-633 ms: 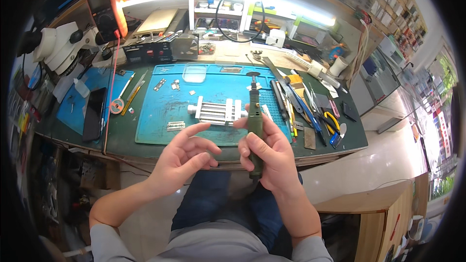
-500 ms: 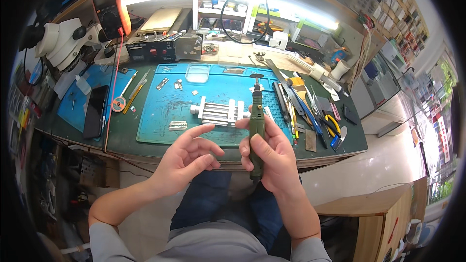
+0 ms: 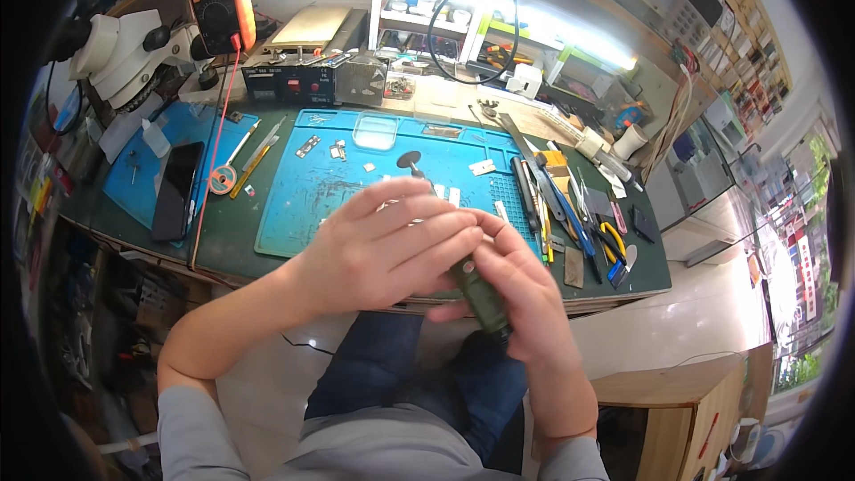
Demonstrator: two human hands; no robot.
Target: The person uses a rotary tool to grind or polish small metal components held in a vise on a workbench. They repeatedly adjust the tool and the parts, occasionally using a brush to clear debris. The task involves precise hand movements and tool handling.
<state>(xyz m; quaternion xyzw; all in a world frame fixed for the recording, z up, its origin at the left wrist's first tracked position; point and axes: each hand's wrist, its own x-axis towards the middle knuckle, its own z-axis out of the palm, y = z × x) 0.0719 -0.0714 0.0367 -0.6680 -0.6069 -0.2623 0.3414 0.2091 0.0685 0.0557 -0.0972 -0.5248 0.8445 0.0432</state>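
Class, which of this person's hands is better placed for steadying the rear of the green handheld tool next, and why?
Probably the right hand: it is wrapped about the green tool near its rear. The left hand lies across the front part, nearer the round disc.

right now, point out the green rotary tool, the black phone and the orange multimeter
Green rotary tool (image 3: 484, 297): head view, on the bare lower part of its body
Black phone (image 3: 178, 193): head view, mid-screen
Orange multimeter (image 3: 217, 2): head view, mid-front, on the dark face
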